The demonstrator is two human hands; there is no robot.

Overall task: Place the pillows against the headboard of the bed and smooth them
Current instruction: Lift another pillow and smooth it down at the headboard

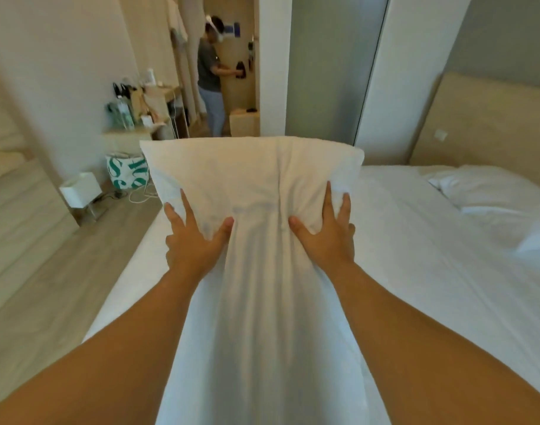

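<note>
A white bed [416, 271] filled the room, its headboard [492, 127] at right. Both hands, left hand [192, 240] and right hand [327, 237], held a pillow [253, 185] upright above it, fingers [187, 210] clenched into fabric.

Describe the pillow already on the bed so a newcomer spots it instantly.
Start at the beige headboard on the right. On the white bed just below it lies the lying pillow, flat and untouched. The held pillow is upright, gripped by the left hand and right hand.
</note>
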